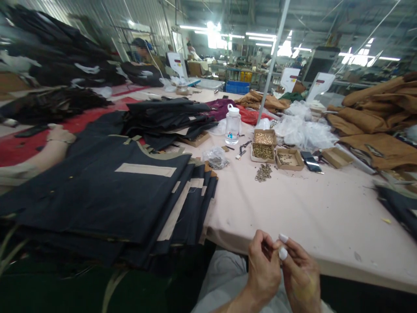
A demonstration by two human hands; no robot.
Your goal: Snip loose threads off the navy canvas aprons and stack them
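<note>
Just over the table's near edge, my left hand (263, 263) and my right hand (301, 271) meet at the fingertips, above my lap. Both are closed in a pinch; whatever lies between the fingers is hidden or too small to name. White tape covers my right thumb tip and another fingertip. Beyond them on the pale tablecloth (293, 208) lies a loose pile of small metal pieces (263, 172). Behind it stand a box of gold-coloured pieces (263, 152), a second such box (264, 137), and a shallow cardboard box (289, 159) with a few pieces.
Dark garment panels (107, 187) with beige strips are stacked at left, overhanging the edge. Another person's hand (60, 134) rests beyond them. A water bottle (233, 126), pliers (243, 148), a phone (311, 161), plastic bags (299, 130) and brown garments (378, 148) occupy the table further back.
</note>
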